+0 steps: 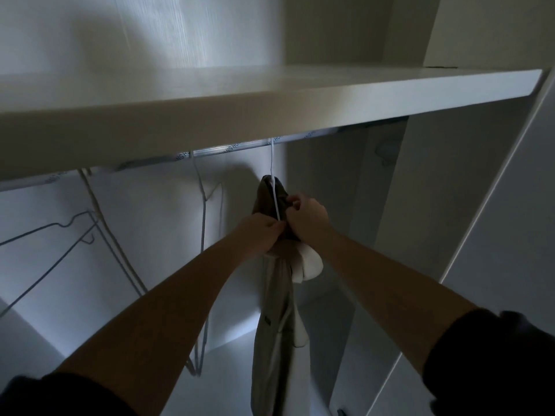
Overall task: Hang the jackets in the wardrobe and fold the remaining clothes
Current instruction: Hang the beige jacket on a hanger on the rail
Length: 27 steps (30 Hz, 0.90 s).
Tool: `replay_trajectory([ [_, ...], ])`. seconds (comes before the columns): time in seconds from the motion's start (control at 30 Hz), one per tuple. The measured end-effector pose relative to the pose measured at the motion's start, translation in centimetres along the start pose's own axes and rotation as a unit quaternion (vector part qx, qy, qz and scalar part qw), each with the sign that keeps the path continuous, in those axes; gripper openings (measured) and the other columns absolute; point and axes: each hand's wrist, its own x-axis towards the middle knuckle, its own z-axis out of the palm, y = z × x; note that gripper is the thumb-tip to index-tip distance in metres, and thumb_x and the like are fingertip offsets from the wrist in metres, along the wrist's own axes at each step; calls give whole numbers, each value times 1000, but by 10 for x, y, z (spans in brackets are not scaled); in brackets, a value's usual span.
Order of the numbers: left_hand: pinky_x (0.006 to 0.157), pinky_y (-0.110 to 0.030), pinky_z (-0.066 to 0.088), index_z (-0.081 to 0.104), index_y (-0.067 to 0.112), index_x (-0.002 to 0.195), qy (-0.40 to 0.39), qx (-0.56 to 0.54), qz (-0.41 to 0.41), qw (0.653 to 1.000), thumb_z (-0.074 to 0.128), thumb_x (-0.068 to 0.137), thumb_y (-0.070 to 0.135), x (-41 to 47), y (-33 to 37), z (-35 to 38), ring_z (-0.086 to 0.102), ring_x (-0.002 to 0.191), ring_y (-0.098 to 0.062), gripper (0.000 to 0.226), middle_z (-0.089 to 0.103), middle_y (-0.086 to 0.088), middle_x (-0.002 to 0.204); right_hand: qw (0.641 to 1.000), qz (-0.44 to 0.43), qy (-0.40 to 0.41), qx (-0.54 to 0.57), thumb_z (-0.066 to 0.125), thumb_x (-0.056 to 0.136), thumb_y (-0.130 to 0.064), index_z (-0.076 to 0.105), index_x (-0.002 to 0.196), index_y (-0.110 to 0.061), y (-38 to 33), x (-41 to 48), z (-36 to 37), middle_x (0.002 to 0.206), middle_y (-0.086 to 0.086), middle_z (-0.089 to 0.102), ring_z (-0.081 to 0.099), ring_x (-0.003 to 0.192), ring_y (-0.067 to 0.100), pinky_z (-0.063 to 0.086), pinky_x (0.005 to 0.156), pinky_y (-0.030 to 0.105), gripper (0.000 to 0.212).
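Both hands pinching jacket point(274, 325) collar: left hand point(264, 232), right hand point(307, 213), either side of the white hanger point(274, 193) to square it under the rail point(228, 150).

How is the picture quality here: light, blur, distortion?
Head view: dim inside the wardrobe, its right side leaning from wide-angle stretch; bright patch above the shelf; left hand and right hand gripping the jacket look slightly soft; print on the rail is smeared.

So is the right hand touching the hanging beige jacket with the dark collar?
Touching: head view shows the right hand pinching the beige jacket at its dark collar.
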Motion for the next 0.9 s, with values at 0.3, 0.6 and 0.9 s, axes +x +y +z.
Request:
replay_trajectory([
  [0.3,61,-12,38,48,23,88,50,135,181,973,64,89,22,-31,-35,3,58,69,-9,16,57,7,79,977,-81,-183,-76,54,91,-22,70,99,-10,-10,-4,-28,91,2,67,60,84,15,44,71,25,22],
  [0.6,57,-10,26,41,23,77,184,173,239,938,64,85,9,-39,-31,19,36,55,0,28,34,15,68,958,-163,-202,-119,63,80,-16,59,95,-13,36,-82,-35,90,6,67,64,89,28,50,78,36,16],
  [0.9,84,-14,47,65,10,104,158,76,293,940,55,92,5,-40,-32,33,58,90,-6,17,61,1,104,987,-49,-85,-130,51,87,-12,63,107,-19,27,-53,-53,111,5,65,59,106,25,42,82,25,25],
])
